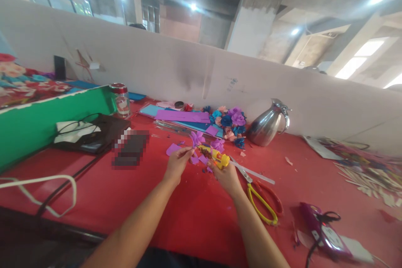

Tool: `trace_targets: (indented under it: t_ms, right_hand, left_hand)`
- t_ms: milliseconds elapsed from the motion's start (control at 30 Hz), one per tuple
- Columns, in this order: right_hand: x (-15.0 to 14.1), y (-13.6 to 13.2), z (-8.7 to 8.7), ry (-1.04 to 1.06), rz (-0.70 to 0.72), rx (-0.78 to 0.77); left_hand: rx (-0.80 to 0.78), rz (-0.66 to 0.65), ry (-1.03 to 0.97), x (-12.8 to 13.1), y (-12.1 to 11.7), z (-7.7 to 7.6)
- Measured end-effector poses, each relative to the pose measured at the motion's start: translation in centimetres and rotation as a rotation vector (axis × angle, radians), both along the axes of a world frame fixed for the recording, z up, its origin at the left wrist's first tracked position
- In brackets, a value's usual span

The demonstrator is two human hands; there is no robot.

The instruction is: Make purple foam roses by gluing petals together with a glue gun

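My left hand (177,163) pinches a purple paper flower (197,138) low down, with its petals spread above my fingers. In my right hand (226,176) is a yellow glue gun (216,157), its nozzle pointing left at the flower's base. A clear glue stick (257,174) sticks out from the back of the gun. Around my hands lie purple paper pieces (173,149) and another purple flower (217,145). Scissors (264,205) with one yellow and one red handle rest just right of my right hand.
A pile of finished paper flowers (226,120) and a metal jug (266,125) stand at the back. Purple paper strips (182,116), a glass jar (121,102) and a green board (72,113) are leftward. A purple power strip (326,230) with a black cable lies front right.
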State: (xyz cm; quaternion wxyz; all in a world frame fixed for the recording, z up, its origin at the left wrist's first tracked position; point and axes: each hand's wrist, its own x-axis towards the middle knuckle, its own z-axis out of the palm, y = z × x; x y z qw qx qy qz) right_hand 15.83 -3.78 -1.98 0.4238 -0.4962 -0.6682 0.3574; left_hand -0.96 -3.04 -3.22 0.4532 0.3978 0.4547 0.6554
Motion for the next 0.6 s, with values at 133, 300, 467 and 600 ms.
trace_targets:
  t_ms: [133, 300, 467, 600]
  right_hand:
    - [1.1, -0.2, 0.7, -0.087, -0.057, -0.012]
    - [7.3, 0.7, 1.3, -0.232, -0.225, -0.007]
    - [15.9, 2.5, -0.6, -0.922, -0.539, -0.182]
    - [18.1, 3.3, -1.9, -1.084, -0.578, -0.263]
  left_hand:
    - [0.006, 0.016, -0.022, -0.1, 0.1, -0.1]
    - [-0.013, 0.038, -0.031, -0.3, 0.2, -0.3]
    - [-0.022, 0.064, -0.052, -0.1, 0.1, 0.0]
    - [0.008, 0.061, -0.081, -0.3, 0.0, 0.4]
